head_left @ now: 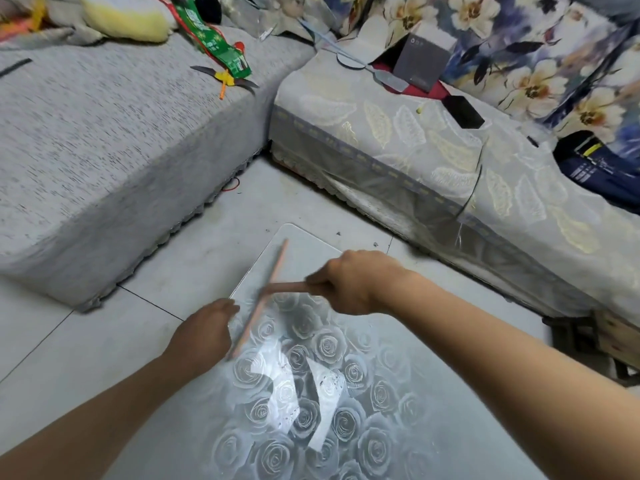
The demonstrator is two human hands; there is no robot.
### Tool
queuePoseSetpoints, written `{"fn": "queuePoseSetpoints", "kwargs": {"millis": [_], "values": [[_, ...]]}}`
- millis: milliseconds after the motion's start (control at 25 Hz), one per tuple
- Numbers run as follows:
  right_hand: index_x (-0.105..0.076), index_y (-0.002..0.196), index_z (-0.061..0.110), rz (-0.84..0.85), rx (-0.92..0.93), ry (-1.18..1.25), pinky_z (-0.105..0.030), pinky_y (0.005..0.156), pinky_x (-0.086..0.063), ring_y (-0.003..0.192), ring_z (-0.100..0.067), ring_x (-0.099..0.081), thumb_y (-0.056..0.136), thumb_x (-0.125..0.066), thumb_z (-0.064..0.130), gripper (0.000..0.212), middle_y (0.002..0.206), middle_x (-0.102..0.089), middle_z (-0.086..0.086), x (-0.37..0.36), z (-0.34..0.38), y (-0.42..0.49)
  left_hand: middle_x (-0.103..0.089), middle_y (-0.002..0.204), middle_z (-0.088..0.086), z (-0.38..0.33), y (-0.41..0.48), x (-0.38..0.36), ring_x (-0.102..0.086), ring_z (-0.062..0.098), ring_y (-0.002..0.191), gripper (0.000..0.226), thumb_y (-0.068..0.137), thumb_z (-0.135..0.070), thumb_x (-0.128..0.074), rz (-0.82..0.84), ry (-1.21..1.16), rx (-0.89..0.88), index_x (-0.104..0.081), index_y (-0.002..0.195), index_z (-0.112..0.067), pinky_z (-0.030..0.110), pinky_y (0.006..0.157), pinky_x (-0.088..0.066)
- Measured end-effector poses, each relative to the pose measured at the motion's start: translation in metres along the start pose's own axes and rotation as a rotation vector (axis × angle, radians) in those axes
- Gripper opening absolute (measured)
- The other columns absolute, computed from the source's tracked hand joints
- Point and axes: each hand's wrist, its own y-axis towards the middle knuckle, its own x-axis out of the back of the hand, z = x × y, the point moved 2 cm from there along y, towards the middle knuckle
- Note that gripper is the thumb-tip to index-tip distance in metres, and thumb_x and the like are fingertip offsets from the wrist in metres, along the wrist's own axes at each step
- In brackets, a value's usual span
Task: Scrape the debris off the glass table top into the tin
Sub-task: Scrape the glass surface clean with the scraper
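Dark debris (325, 379) on near glass counter (381, 427). Beyond, right hand (349, 282), fingers clenched round scraper (285, 287) handle. Left hand (204, 337) at counter's left edge; fingers' state, cannot tell.

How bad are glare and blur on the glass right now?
Head view: two bright glare patches wash out the centre of the glass, though dark debris shows inside them; the scraper and right hand are motion-blurred.

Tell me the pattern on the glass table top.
Pale grey roses, closely packed, on the glass table top; the head view shows it best.
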Motion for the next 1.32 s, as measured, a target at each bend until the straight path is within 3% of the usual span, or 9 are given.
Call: {"fn": "queuePoseSetpoints", "kwargs": {"millis": [120, 320, 400, 560, 680, 800, 920, 1040, 1320], "values": [[-0.054, 0.126, 0.041, 0.004, 0.081, 0.059, -0.032, 0.076, -0.043, 0.097, -0.027, -0.057, 0.094, -0.043, 0.033, 0.035, 0.117, -0.061, -0.001, -0.008, 0.029, 0.021, -0.034, 0.151, 0.003, 0.005, 0.007, 0.003, -0.034, 0.022, 0.135, 0.055, 0.090, -0.003, -0.040, -0.064, -0.020, 0.131, -0.036, 0.144, -0.011, 0.035, 0.108, -0.034], [-0.057, 0.123, 0.032, 0.186, -0.078, -0.044, -0.033, 0.074, -0.044, 0.102, -0.029, -0.058, 0.090, -0.045, 0.034, 0.035, 0.118, -0.060, -0.003, -0.002, 0.009, 0.003, -0.028, 0.153, 0.007, 0.012, 0.009, -0.007, -0.033, 0.026, 0.137, 0.058, 0.092, -0.006, -0.037, 0.112, -0.040, 0.220, -0.023, 0.149, -0.008, 0.036, 0.108, -0.033], [-0.058, 0.121, 0.028, 0.139, -0.108, -0.131, -0.032, 0.073, -0.043, 0.101, -0.030, -0.059, 0.091, -0.044, 0.038, 0.035, 0.117, -0.060, -0.005, 0.010, 0.006, 0.008, -0.023, 0.155, 0.005, 0.005, 0.010, -0.008, -0.029, 0.024, 0.138, 0.060, 0.092, -0.008, -0.038, 0.105, -0.004, 0.182, -0.021, 0.149, -0.009, 0.034, 0.109, -0.032], [-0.056, 0.123, 0.027, 0.053, -0.091, -0.047, -0.034, 0.077, -0.043, 0.095, -0.028, -0.055, 0.090, -0.043, 0.030, 0.035, 0.117, -0.059, -0.006, 0.007, 0.008, 0.026, -0.012, 0.158, 0.005, -0.010, 0.016, -0.012, -0.021, 0.020, 0.142, 0.063, 0.090, -0.014, -0.043, 0.052, 0.187, 0.045, -0.021, 0.148, -0.011, 0.031, 0.110, -0.026], [-0.054, 0.126, 0.030, 0.186, -0.154, 0.078, -0.034, 0.080, -0.044, 0.105, -0.029, -0.057, 0.092, -0.041, 0.032, 0.037, 0.120, -0.060, -0.005, -0.012, -0.012, 0.000, -0.002, 0.161, 0.004, -0.013, 0.022, -0.017, -0.008, 0.016, 0.147, 0.066, 0.092, -0.017, -0.044, 0.125, 0.307, -0.024, -0.014, 0.150, -0.011, 0.034, 0.116, -0.017], [-0.059, 0.116, 0.028, 0.319, -0.226, -0.029, -0.031, 0.073, -0.042, 0.092, -0.028, -0.056, 0.090, -0.040, 0.031, 0.032, 0.114, -0.061, -0.005, -0.007, -0.037, -0.033, 0.002, 0.161, 0.006, -0.020, 0.022, -0.016, -0.002, 0.017, 0.148, 0.065, 0.093, -0.015, -0.039, 0.191, 0.382, -0.041, -0.010, 0.151, -0.008, 0.037, 0.118, -0.013], [-0.060, 0.116, 0.031, 0.154, -0.187, -0.029, -0.031, 0.073, -0.042, 0.097, -0.028, -0.059, 0.092, -0.040, 0.033, 0.032, 0.114, -0.062, -0.004, 0.011, -0.040, -0.008, -0.001, 0.161, 0.006, -0.025, 0.025, -0.013, -0.004, 0.017, 0.148, 0.063, 0.092, -0.013, -0.039, 0.201, 0.415, -0.045, -0.014, 0.150, -0.007, 0.037, 0.116, -0.015], [-0.056, 0.126, 0.032, 0.054, -0.203, 0.054, -0.034, 0.084, -0.046, 0.107, -0.029, -0.057, 0.092, -0.042, 0.033, 0.036, 0.121, -0.059, -0.005, 0.006, -0.039, 0.024, -0.001, 0.160, 0.007, -0.025, 0.029, -0.011, -0.005, 0.016, 0.148, 0.061, 0.092, -0.011, -0.036, 0.259, 0.482, -0.047, -0.016, 0.149, -0.006, 0.042, 0.116, -0.016], [-0.051, 0.126, 0.042, 0.365, -0.431, 0.217, -0.034, 0.084, -0.046, 0.109, -0.027, -0.058, 0.094, -0.035, 0.032, 0.037, 0.123, -0.060, -0.001, -0.070, -0.069, -0.112, -0.001, 0.159, 0.014, -0.034, 0.031, -0.008, -0.007, 0.025, 0.147, 0.062, 0.095, -0.021, -0.037, 0.347, 0.661, -0.036, -0.013, 0.150, -0.004, 0.047, 0.116, -0.014]]}}
